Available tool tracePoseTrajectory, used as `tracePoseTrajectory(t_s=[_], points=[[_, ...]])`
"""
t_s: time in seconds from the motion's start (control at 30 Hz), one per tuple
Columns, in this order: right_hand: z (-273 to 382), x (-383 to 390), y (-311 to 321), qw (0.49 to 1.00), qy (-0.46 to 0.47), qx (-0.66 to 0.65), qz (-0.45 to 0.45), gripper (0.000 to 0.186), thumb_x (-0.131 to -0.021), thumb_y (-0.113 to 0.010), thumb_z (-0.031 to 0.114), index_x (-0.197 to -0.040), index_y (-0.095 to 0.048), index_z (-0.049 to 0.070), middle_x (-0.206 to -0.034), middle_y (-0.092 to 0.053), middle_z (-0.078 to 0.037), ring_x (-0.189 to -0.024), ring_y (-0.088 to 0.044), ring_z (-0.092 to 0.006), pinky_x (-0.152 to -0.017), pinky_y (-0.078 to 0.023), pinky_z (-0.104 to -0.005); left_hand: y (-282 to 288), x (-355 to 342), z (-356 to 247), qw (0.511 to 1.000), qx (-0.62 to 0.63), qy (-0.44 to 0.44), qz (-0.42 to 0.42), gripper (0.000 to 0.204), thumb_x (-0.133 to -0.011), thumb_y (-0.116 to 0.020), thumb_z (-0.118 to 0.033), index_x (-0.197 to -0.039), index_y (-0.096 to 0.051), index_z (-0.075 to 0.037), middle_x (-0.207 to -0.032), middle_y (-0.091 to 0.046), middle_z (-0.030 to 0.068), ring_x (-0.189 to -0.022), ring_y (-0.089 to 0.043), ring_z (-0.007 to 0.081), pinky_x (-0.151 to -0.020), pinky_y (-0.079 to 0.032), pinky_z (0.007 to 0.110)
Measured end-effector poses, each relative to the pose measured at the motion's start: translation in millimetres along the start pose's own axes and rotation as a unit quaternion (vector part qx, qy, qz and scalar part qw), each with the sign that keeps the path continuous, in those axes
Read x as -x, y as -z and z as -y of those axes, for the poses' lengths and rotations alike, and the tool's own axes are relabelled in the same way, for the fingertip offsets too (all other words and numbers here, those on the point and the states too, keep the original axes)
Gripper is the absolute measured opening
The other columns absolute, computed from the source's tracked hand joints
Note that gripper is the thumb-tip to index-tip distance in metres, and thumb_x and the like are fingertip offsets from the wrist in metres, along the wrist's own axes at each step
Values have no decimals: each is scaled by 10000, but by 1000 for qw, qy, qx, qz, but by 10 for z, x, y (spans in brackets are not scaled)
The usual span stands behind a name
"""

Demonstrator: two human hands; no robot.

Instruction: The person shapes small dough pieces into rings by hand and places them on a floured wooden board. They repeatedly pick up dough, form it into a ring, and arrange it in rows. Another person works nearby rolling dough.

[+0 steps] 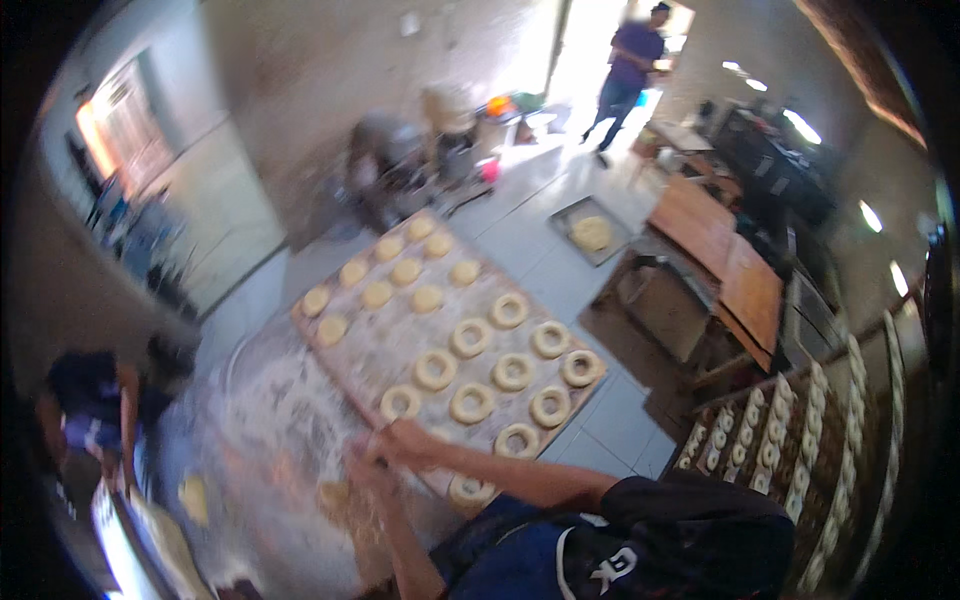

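My left hand [372, 478] and my right hand [408, 446] come together over the near left edge of a floured board [450, 285]. Both are smeared by motion, so their fingers and anything between them cannot be made out. Close to my left hand, a small piece of dough [334, 493] lies on the floury metal table [265, 440]. Dough rings [471, 403] cover the nearer part of the board, and one ring [472, 488] is partly hidden by my right forearm. Round dough pieces without holes [405, 271] sit toward the board's far end.
At the left, another person [90, 400] leans over the table near a lump of dough [194, 500]. A rack of dough rings [770, 455] stands at my right. Beyond the board are a tray with dough [590, 231], a wooden-topped table [715, 250] and a person in the doorway [633, 65].
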State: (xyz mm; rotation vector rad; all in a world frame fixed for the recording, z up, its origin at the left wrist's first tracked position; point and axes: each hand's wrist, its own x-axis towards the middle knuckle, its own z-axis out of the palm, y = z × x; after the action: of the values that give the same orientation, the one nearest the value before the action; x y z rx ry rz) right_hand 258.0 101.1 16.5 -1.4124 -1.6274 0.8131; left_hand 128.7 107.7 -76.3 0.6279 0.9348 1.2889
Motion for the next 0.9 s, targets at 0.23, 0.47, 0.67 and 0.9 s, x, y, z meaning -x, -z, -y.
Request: tracePoseTrajectory(t_s=[0.23,0.47,0.67,0.9], points=[[-272,-433,534,992,-14,-92,90,456,-943,-532,383,-771,-603,-34,-583,-510,-169,-559,-539,-226,-563,-428,-409,-401,-412,211,906,-355,-219,-76,306,-962,-540,-292,-1194,-588,-97,-1221,-619,87,-1114,-574,287,-913,-472,425],[-420,-1002,885,995,26,-87,42,342,-763,-731,308,-862,-652,-10,-745,-622,-206,-708,-627,-379,-634,-477,-434,-760,-967,-176,803,-509,-294,-95,151,-886,-584,-155,-923,-550,-14,-822,-602,153,-788,-598,268,-720,-467,431],[-825,-1196,1151,969,36,243,-17,424,-761,-708,178,-1120,-609,-24,-1042,-612,-274,-1026,-576,-428,-898,-457,-491,-1014,-1470,-172,711,-630,-252,-185,239,-856,-634,-139,-1054,-594,-12,-898,-646,187,-868,-627,365,-790,-483,447],[-1590,-1422,1649,926,19,350,-138,435,-836,-607,137,-1190,-546,-109,-1085,-577,-279,-1046,-531,-411,-915,-429,-503,-901,-1392,-236,728,-661,-174,-51,284,-816,-705,-141,-1065,-660,-12,-1020,-671,219,-881,-654,336,-786,-497,422]])
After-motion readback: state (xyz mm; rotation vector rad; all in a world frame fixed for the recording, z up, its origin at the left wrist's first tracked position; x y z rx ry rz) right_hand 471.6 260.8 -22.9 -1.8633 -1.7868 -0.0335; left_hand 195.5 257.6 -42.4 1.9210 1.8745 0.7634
